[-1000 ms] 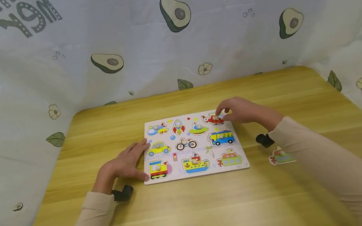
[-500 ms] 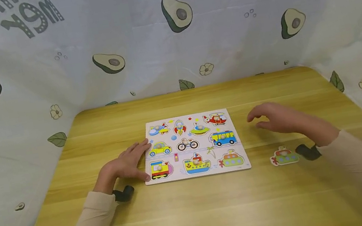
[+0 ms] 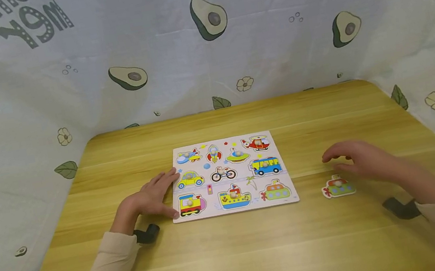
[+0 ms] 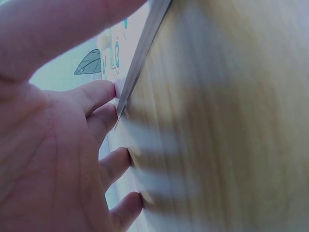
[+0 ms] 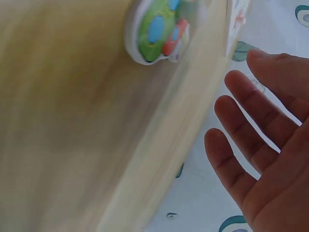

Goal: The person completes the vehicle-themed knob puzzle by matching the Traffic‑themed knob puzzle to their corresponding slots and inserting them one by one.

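Observation:
A white wooden peg puzzle board (image 3: 250, 186) lies flat, with vehicle pieces such as a bus (image 3: 265, 166), a helicopter (image 3: 256, 143) and a train (image 3: 191, 204) set in it. My left hand (image 3: 155, 196) rests with spread fingers on the board's left edge; the left wrist view shows its fingertips (image 4: 107, 90) at that edge. A loose green and orange submarine piece (image 3: 338, 187) with a knob lies right of the board. Just behind and above it hovers my right hand (image 3: 366, 160), fingers loosely bent, holding nothing. In the right wrist view the submarine piece sits apart from the fingers.
The board's front right corner bears a submarine picture (image 3: 276, 190) without a knob. Under everything is a wooden table (image 3: 238, 256). A white cloth (image 3: 167, 43) printed with avocados hangs behind it and along both sides. Each wrist carries a black camera mount (image 3: 147, 234).
My right hand has left the helicopter on the board, moving right and toward me to near the submarine piece. The left hand stays at the board's left edge.

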`<state>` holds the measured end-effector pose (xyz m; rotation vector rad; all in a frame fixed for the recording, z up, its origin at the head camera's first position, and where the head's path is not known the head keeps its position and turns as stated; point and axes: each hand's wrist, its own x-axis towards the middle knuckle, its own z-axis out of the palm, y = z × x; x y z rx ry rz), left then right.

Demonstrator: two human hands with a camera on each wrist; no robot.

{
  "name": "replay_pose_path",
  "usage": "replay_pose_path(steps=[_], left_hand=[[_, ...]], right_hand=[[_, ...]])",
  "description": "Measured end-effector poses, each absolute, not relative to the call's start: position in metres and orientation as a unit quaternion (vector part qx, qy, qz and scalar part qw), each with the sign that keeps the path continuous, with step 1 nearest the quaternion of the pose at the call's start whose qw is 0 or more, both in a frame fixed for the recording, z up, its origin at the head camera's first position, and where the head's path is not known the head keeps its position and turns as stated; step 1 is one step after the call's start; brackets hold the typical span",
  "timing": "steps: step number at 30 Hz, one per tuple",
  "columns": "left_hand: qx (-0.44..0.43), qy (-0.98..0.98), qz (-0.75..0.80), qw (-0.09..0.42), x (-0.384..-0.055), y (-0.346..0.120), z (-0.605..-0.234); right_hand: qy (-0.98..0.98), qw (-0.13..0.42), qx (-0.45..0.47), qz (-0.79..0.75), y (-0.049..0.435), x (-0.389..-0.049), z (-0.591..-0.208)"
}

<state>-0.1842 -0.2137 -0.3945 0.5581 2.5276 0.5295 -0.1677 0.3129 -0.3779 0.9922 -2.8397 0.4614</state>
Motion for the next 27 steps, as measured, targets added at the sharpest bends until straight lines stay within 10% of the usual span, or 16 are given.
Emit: replay_pose_path(steps=[27], left_hand=[[0.202,0.927,0.201,0.243,-0.183,-0.213,-0.394]], right_hand=[[-0.92,0.044,0.335,0.201,0.327,-0.15,-0.41]])
